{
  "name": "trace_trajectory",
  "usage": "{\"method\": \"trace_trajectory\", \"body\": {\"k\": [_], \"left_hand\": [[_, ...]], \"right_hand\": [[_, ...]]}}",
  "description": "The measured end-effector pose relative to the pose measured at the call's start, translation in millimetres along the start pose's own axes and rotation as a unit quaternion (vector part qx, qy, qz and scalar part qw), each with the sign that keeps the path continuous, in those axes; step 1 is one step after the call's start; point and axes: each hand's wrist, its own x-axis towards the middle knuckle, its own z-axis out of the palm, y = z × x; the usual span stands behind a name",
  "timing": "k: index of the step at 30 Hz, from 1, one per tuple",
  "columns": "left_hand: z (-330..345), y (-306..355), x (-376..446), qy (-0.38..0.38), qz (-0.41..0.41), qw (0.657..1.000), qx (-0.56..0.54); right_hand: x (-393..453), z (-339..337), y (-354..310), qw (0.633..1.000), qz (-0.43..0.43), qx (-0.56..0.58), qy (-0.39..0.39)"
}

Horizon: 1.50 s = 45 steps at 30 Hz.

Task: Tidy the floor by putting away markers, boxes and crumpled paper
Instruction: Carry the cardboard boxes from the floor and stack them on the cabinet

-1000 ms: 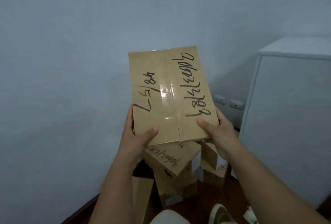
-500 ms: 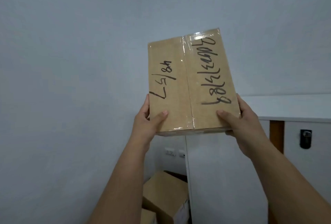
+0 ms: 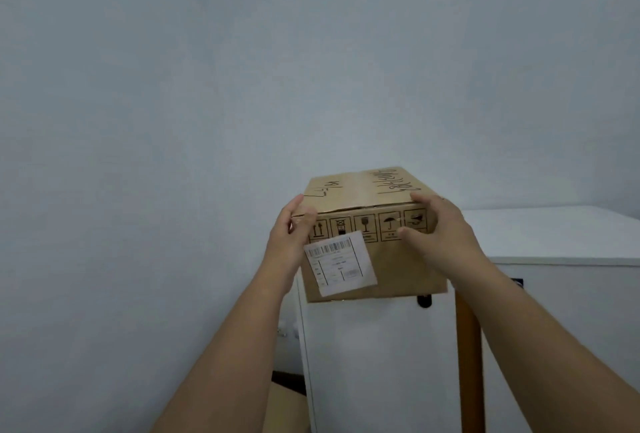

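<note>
i clasp taped cardboard box (image 3: 372, 252) with left hand (image 3: 289, 237) and right hand (image 3: 438, 228), upper corners gripped, steadying above white cabinet (image 3: 554, 242) beyond grip.

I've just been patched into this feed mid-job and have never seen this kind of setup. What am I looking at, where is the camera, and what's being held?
There is no machine here: a person is working with bare hands, and the single camera sits on their head, looking forward and down. Both arms reach out from the bottom of the picture. The left hand and right hand each have a grip on an upper corner of a taped cardboard box with marker writing on top and a white shipping label on its near side. The box is at the top front edge of a white cabinet; whether it rests there yet is unclear.
</note>
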Motion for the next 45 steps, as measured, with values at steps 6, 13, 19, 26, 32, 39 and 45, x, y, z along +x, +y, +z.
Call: {"method": "trace_trajectory", "body": {"k": [6,13,19,26,32,39,45], "left_hand": [[55.2,-7.1,18.1,-0.091,0.013,0.993,0.073],[174.0,3.3,40.6,-0.147,0.052,0.982,0.104],[278.7,7.6,49.6,-0.150,0.092,0.977,0.121],[353.3,-0.6,73.2,-0.171,0.088,0.963,0.190],[389.2,-14.0,96.2,-0.150,0.089,0.958,0.226],[415.1,-31.3,116.0,-0.128,0.109,0.952,0.256],[431.0,-44.0,132.3,-0.116,0.119,0.946,0.277]], "right_hand": [[19.3,-38.4,25.3,0.994,0.016,-0.083,0.072],[38.0,-142.3,62.7,0.975,0.056,-0.153,0.150],[52.1,-227.0,99.2,0.960,0.080,-0.199,0.182],[85.1,-276.9,144.6,0.954,0.080,-0.220,0.190],[118.0,-291.4,178.0,0.957,0.086,-0.210,0.181],[148.2,-297.8,208.4,0.958,0.088,-0.211,0.173],[166.9,-297.3,230.4,0.960,0.078,-0.206,0.175]]}}
